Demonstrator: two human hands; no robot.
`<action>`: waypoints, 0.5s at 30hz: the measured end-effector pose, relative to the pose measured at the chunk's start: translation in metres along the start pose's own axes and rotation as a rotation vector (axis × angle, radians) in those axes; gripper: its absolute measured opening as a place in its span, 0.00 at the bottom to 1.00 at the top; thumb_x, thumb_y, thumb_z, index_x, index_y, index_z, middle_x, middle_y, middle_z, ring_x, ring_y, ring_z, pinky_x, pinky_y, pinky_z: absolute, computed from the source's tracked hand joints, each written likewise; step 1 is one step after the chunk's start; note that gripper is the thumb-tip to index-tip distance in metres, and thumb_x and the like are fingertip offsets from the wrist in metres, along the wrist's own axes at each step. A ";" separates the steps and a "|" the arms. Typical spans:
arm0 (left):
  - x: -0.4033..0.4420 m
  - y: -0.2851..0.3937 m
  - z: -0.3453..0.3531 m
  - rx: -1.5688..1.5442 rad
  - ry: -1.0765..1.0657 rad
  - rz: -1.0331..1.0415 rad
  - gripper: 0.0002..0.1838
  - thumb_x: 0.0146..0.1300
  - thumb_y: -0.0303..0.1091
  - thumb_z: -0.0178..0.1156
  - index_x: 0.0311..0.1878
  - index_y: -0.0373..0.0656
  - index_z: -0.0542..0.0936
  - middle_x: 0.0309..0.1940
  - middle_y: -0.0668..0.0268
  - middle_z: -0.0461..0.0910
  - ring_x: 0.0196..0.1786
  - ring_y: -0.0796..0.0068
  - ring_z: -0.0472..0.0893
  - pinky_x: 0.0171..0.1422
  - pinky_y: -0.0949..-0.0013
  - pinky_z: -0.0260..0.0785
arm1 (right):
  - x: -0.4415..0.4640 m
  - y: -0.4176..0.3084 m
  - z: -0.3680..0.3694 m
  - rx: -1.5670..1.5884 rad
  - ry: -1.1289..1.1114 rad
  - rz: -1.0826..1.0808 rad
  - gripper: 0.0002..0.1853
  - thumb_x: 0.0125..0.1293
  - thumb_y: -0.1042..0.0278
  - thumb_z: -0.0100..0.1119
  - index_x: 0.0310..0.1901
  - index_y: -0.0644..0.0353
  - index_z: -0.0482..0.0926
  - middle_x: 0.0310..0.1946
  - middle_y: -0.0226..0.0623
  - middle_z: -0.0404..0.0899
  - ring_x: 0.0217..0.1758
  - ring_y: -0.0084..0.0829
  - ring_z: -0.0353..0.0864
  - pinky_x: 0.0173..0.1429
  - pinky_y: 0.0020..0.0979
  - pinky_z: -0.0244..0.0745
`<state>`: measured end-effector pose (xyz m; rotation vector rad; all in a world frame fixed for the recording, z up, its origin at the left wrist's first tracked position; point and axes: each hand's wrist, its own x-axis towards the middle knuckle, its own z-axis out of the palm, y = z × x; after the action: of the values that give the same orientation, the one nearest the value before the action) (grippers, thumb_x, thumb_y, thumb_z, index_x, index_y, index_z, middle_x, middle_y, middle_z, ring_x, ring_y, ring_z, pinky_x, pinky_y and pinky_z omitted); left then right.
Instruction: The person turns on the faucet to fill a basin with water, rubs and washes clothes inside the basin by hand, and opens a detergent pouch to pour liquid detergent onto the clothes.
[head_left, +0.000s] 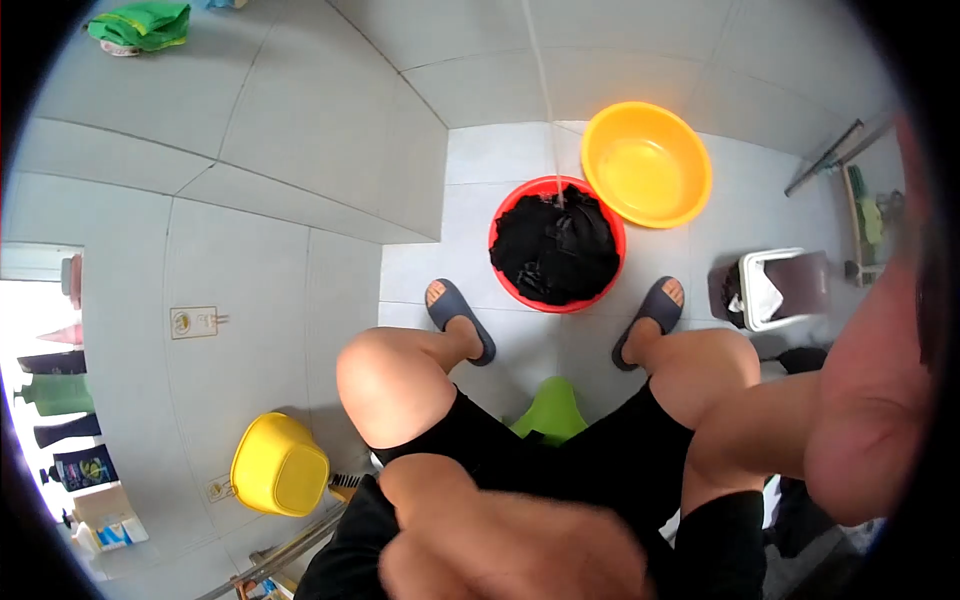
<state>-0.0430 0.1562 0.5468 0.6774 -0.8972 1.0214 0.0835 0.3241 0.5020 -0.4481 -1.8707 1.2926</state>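
My left hand (520, 550) is a blurred shape at the bottom centre, over my lap; its fingers cannot be made out. Very close to the lens at the right edge is my right hand (870, 400), its fingers blurred and partly cut off by the dark rim. Between my feet and beyond them stands a red basin (617, 268) filled with black cloth (555, 245). A thin stream of water (546, 90) falls from above onto the cloth. Neither hand touches the basin.
A yellow-orange basin (645, 170) leans against the red one's back right side. The bin (770, 290) stands at the right. A yellow tub (280, 465) hangs at the left wall, near bottles (60, 395). A green stool (553, 408) shows between my legs.
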 end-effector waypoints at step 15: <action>-0.013 0.002 0.180 1.735 -0.030 0.701 0.22 0.72 0.27 0.62 0.67 0.38 0.78 0.60 0.55 0.80 0.62 0.55 0.81 0.69 0.56 0.77 | -0.019 -0.030 -0.012 -0.042 -0.003 -0.077 0.18 0.76 0.56 0.53 0.56 0.57 0.85 0.50 0.41 0.86 0.54 0.36 0.84 0.61 0.39 0.78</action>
<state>-0.1029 0.0032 0.6224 1.8407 0.0064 2.4056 0.1093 0.3062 0.5231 -0.3924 -1.9025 1.2052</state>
